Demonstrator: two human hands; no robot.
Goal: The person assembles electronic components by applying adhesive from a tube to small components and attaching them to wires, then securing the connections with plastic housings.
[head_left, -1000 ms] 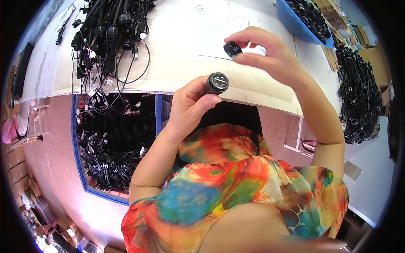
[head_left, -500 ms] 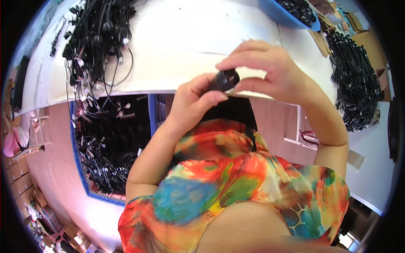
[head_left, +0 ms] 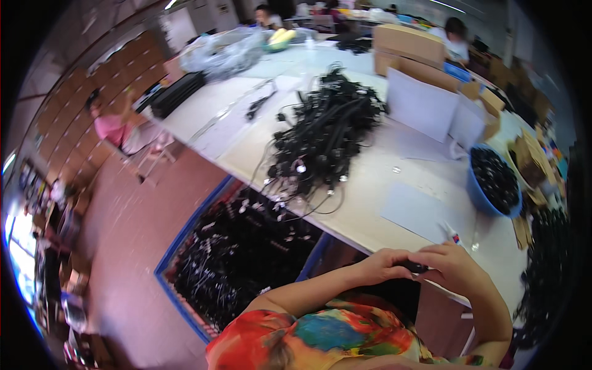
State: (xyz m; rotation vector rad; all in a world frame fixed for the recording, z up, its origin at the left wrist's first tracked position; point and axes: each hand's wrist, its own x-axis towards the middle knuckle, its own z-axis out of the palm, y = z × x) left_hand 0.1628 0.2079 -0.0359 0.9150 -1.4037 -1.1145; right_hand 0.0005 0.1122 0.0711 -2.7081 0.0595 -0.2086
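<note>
Close to my body at the table's near edge, my left hand [head_left: 382,266] pinches a small black rounded plastic part [head_left: 414,267]. My right hand [head_left: 455,265] meets it from the other side, fingers curled around the part and covering much of it. Just beyond the right fingers a small white tube with red and blue marks [head_left: 454,237] shows; whether this hand holds it or it lies on the table, I cannot tell. A white sheet [head_left: 416,213] lies on the table past my hands.
A heap of black cables [head_left: 330,120] covers mid-table, some hanging over a blue-framed bin [head_left: 185,246] full of cables. At right are a blue basin [head_left: 473,197] of black parts and hanging black cables [head_left: 542,271]. Cardboard boxes [head_left: 407,43] stand behind; a person [head_left: 114,126] sits far left.
The view has swung up and left, bringing the room and far table in. My right fingers, spread before, now close round the black part with the left hand.
</note>
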